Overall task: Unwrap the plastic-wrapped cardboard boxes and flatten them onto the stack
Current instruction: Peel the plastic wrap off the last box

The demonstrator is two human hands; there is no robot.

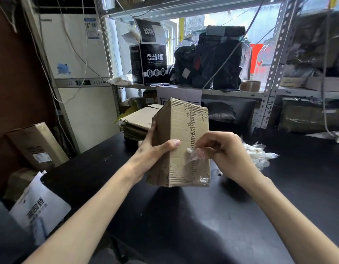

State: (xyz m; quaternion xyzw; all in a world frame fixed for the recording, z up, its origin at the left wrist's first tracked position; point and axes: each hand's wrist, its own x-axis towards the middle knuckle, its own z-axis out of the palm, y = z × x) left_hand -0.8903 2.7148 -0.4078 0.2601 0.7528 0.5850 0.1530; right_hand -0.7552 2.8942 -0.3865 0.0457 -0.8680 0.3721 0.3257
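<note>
A worn brown cardboard box [181, 130] with torn, peeled patches is held upright above the black table [183, 216]. My left hand [155, 149] grips its left side, thumb across the front face. My right hand [222, 151] pinches a strip of clear plastic [193, 156] stuck to the box's front face. A scrap of plastic [204, 180] clings to the lower right corner. Behind the box, at the table's far edge, lies a stack of flattened cardboard [136, 121].
A crumpled heap of clear plastic wrap [260, 155] lies on the table right of my right hand. Metal shelving behind holds a black mask box [149, 63], black bags [212, 60] and a tape roll [250, 85]. A long carton [37, 145] leans at left.
</note>
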